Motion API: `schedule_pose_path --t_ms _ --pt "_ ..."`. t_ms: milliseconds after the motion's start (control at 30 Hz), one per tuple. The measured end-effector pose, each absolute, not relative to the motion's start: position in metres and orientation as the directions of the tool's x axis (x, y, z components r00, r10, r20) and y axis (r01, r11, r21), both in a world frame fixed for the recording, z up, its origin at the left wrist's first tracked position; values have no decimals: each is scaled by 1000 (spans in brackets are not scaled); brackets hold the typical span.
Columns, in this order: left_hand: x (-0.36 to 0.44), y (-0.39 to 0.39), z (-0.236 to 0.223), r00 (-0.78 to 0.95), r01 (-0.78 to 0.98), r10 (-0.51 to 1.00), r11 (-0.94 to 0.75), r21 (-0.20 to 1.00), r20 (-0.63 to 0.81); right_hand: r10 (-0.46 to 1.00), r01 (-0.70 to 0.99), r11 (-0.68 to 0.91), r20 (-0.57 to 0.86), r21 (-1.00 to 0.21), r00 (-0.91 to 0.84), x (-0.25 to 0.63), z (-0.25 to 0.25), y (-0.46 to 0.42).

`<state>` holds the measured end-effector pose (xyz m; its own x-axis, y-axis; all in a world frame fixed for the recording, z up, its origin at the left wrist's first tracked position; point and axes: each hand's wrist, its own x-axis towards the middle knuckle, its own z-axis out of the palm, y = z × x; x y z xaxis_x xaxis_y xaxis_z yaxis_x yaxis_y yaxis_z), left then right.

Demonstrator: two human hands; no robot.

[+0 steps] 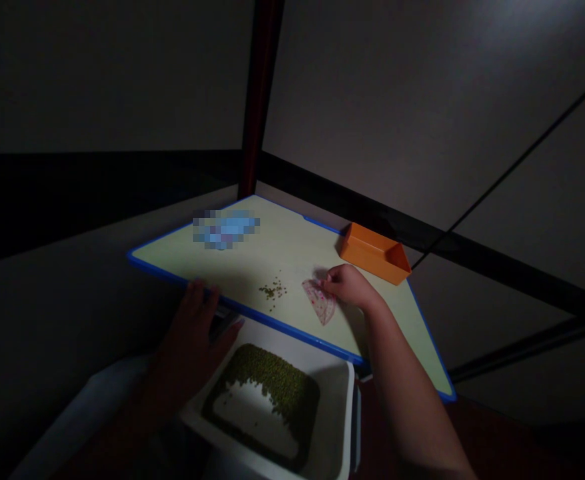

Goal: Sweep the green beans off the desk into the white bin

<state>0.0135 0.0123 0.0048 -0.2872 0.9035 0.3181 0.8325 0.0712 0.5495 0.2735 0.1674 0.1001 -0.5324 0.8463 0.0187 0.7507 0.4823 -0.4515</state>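
Note:
My right hand (346, 285) is closed in a pinch on a clear plastic protractor (321, 303) with reddish markings, held at the yellowish tabletop (272, 230). To its left lies a small scatter of green beans (273, 289), probably mung beans by their look. Fingers apart, my left hand (202, 327) rests at the table's blue front edge, next to the rim of a white tub (340, 393). Inside that tub, more of the green beans (282, 380) lie heaped along the far and right sides, with part of the bottom bare.
An orange rectangular box (375, 253) stands at the table's back right edge. A blurred-out blue patch (226, 229) is on the back left of the tabletop. Pale walls with dark bands enclose the corner behind, where a dark red post (258, 100) rises. Lighting is dim.

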Motion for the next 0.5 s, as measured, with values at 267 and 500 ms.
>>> schedule_pose_path --t_ms 267,500 --pt "13 12 4 -290 821 912 81 565 290 871 806 453 -4 -381 -491 280 108 167" --pt "14 12 6 -295 825 909 87 559 294 921 885 387 54 -259 -387 278 110 169"
